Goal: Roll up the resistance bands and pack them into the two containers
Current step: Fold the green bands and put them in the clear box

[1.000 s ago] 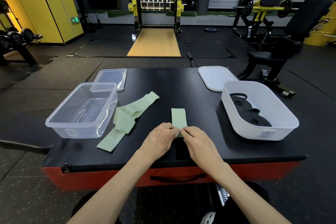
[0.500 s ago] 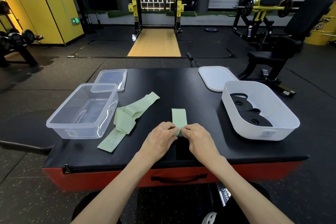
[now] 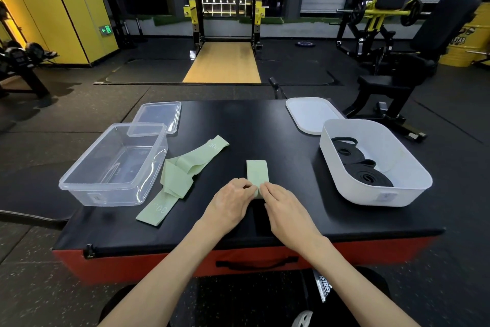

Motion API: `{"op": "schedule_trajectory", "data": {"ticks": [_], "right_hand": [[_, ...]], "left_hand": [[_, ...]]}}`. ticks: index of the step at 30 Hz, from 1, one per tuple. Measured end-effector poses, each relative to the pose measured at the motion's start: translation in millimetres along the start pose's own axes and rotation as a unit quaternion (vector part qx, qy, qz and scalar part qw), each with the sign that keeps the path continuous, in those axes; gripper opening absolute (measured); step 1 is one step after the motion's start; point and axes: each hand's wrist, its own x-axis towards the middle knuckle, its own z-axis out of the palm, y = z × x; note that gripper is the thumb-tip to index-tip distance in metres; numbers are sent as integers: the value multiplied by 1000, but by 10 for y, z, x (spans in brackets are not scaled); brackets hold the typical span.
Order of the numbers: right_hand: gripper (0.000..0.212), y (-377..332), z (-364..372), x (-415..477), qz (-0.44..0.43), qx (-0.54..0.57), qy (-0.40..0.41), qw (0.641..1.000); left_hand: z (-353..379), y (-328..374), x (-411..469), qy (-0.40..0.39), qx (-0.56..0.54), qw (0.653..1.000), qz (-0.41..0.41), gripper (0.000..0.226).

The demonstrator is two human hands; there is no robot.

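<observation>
Head view: left hand (image 3: 233,199) and right hand (image 3: 287,207) pinch the green band (image 3: 257,171), apparently mid-roll; next, roll tightly toward twelve o'clock.

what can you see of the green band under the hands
The band is a pale green flat strip, matte and rubbery-looking. It lies straight on the black table, running away from the person, with its far end squared off. The left hand and right hand pinch its near end from either side. That end looks partly rolled, but they hide most of it.
</observation>
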Motion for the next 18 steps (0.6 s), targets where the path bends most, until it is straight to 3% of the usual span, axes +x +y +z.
{"op": "schedule_trajectory", "data": {"ticks": [3, 14, 18], "right_hand": [[49, 3, 1, 2, 7, -14, 12, 1000], [27, -4, -26, 191, 55, 24, 17, 998], [29, 30, -23, 228, 58, 28, 9, 998]], "left_hand": [[-11, -17, 24, -6, 10, 1000, 2, 10], [-82, 57, 20, -40, -44, 996, -60, 18], [-93, 52, 31, -31, -52, 995, -75, 31]]}}
